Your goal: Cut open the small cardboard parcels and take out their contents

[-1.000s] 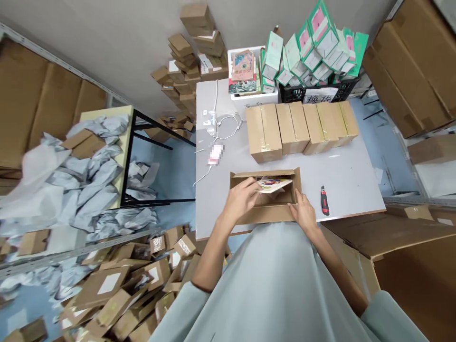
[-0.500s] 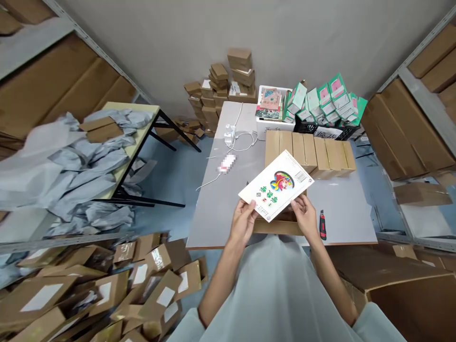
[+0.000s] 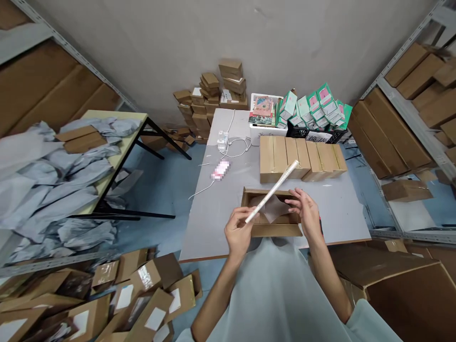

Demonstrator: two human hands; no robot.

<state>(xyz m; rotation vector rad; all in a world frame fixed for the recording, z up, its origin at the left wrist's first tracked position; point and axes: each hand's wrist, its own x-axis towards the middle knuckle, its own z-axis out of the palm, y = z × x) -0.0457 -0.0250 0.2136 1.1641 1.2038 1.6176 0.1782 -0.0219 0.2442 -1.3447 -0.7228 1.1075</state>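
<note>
My left hand grips the lower end of a thin white book, which is turned edge-on so its cover is hidden. Below the book an open cardboard box sits at the near edge of the table, with a pale sheet inside. My right hand is apart from the book, fingers spread, over the right end of the box. Partly covered by that hand is a red and black box cutter.
On the grey table, several closed cartons stand in a row, behind them a white bin and a black crate of green boxes. A white cable lies left. Opened cartons pile up on the floor.
The book has been tilted from cover-up to edge-on. My right hand has let go of it and opened, while my left still holds it. The open box beneath shows more fully.
</note>
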